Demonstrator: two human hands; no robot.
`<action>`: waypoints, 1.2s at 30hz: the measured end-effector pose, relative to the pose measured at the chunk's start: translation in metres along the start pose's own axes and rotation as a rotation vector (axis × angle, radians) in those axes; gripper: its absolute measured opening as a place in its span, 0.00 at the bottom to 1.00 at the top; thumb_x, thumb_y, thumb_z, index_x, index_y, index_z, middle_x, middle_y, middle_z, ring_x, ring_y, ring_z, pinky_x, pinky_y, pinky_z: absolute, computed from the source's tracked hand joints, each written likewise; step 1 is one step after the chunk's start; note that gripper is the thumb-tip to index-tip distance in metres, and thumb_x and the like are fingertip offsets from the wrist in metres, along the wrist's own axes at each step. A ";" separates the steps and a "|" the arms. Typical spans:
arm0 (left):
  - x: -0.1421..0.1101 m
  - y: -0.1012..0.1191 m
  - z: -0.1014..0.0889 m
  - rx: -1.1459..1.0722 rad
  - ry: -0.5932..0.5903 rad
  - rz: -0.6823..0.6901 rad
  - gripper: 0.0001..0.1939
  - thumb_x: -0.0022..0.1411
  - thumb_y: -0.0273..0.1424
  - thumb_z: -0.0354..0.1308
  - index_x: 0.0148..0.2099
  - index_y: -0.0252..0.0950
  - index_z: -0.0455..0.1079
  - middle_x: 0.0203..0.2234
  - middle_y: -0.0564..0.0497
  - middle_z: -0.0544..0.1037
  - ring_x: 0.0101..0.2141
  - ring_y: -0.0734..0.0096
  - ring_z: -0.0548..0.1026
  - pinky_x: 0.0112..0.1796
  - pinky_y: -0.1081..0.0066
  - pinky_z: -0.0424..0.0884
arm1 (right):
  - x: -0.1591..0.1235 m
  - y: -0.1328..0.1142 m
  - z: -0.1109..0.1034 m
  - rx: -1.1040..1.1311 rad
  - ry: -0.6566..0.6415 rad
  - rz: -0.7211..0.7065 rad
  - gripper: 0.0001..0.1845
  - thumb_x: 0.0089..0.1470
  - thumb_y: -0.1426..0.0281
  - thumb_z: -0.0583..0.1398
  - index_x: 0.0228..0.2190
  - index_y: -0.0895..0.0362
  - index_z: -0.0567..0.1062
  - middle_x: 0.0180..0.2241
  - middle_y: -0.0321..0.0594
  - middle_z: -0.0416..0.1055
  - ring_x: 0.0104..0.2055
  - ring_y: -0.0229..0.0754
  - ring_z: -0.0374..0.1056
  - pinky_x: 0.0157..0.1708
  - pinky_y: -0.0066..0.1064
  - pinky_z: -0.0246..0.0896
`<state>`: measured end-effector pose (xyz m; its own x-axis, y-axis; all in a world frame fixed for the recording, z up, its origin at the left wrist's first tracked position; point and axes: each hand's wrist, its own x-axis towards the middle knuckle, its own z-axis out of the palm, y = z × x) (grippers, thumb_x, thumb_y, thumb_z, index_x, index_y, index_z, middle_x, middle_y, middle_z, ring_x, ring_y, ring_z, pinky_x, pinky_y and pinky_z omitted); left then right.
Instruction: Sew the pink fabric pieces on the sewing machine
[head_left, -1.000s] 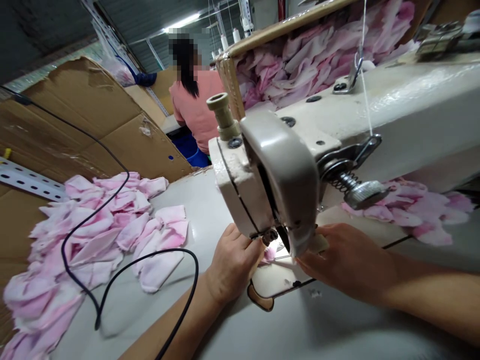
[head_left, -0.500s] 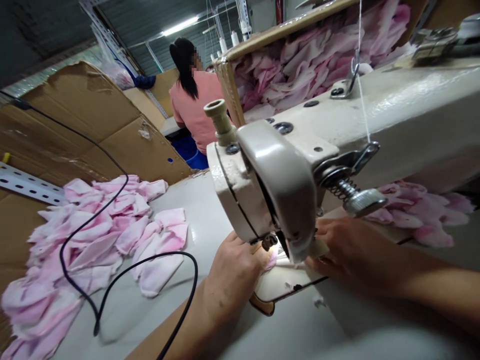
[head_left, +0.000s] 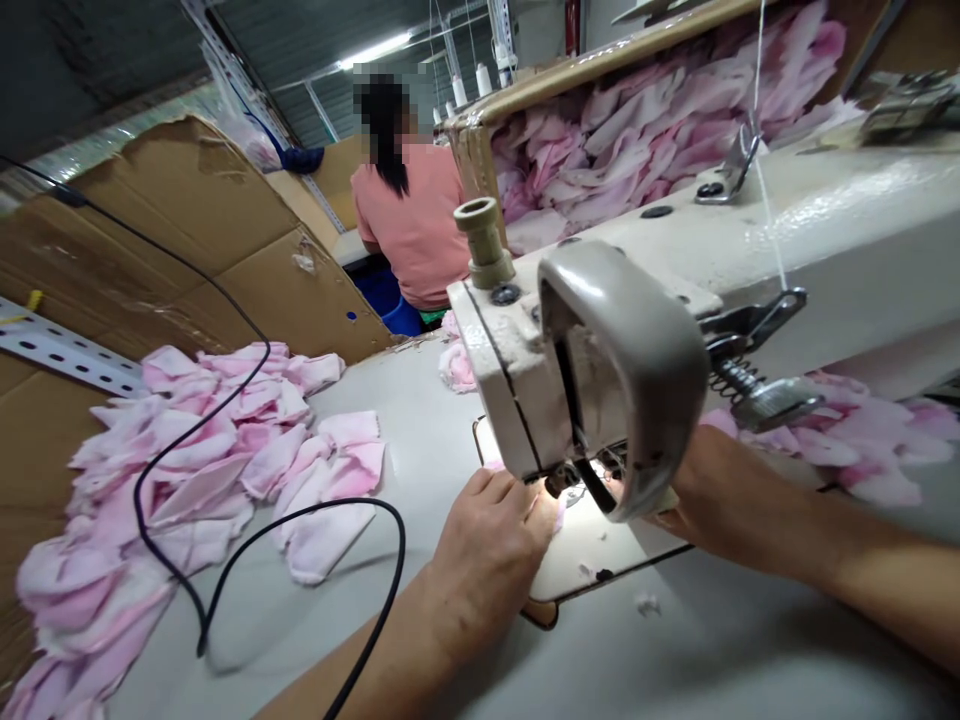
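Overhead, a co-worker point(head_left: 409, 225) in a salmon top sits beyond the station, facing away. Flattened cardboard sheets point(head_left: 225, 265) lie at far left. An industrial sewing machine point(head_left: 810, 230) in cream paint stands on a pale grey table point(head_left: 420, 430), with a cardboard bin point(head_left: 472, 170) of pink fabric pieces behind it. A loose pile of pink fabric pieces point(head_left: 202, 470) lies on the table at left, crossed by a black cable point(head_left: 300, 515), well apart from both hands.

The right hand point(head_left: 720, 495) has moved further behind the machine's head; its fingers are hidden, so its hold cannot be determined. The left hand point(head_left: 491, 560) lies nearly flat, fingers extended and pressing down, not gripping, just beside the presser foot point(head_left: 562, 482). The machine head stands between the hands. A pink fabric piece point(head_left: 556, 515) shows only as a sliver under the left fingertips, at the foot.
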<state>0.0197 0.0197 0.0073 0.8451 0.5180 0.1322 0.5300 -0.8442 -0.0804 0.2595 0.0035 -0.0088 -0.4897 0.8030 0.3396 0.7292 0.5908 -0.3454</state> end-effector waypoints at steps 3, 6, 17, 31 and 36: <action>-0.001 0.000 0.005 0.012 0.051 -0.015 0.09 0.59 0.19 0.54 0.31 0.37 0.60 0.26 0.53 0.67 0.28 0.67 0.65 0.34 0.67 0.65 | 0.000 0.000 0.001 -0.021 -0.052 0.032 0.08 0.53 0.80 0.57 0.25 0.59 0.72 0.25 0.37 0.68 0.27 0.41 0.64 0.28 0.30 0.48; -0.005 -0.001 0.010 -0.019 0.126 -0.006 0.06 0.63 0.21 0.51 0.35 0.37 0.63 0.28 0.52 0.69 0.30 0.68 0.66 0.37 0.67 0.66 | -0.002 0.000 0.003 -0.056 -0.048 0.032 0.07 0.55 0.78 0.57 0.27 0.59 0.73 0.27 0.39 0.69 0.28 0.41 0.64 0.29 0.30 0.50; -0.003 -0.001 0.005 0.018 0.154 0.031 0.12 0.55 0.25 0.60 0.43 0.35 0.69 0.32 0.49 0.75 0.32 0.62 0.71 0.38 0.63 0.71 | 0.001 0.002 0.007 -0.134 -0.033 0.009 0.09 0.50 0.82 0.57 0.23 0.59 0.71 0.27 0.40 0.69 0.27 0.41 0.63 0.29 0.32 0.47; -0.006 -0.003 0.011 -0.053 0.212 0.009 0.10 0.65 0.23 0.52 0.47 0.37 0.68 0.36 0.50 0.74 0.35 0.66 0.71 0.42 0.66 0.69 | -0.002 0.004 -0.007 -0.043 0.061 -0.011 0.11 0.52 0.80 0.54 0.21 0.57 0.65 0.21 0.36 0.66 0.24 0.39 0.62 0.25 0.30 0.42; -0.009 -0.007 0.010 -0.067 0.264 -0.012 0.07 0.68 0.25 0.45 0.41 0.35 0.64 0.29 0.51 0.71 0.29 0.68 0.68 0.32 0.70 0.66 | -0.003 0.005 -0.012 0.041 -0.050 -0.013 0.10 0.52 0.82 0.57 0.22 0.58 0.68 0.23 0.33 0.68 0.26 0.38 0.63 0.27 0.28 0.46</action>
<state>0.0092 0.0226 -0.0036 0.7866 0.4813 0.3867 0.5266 -0.8500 -0.0133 0.2699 0.0030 -0.0014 -0.5229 0.7975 0.3008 0.7027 0.6031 -0.3775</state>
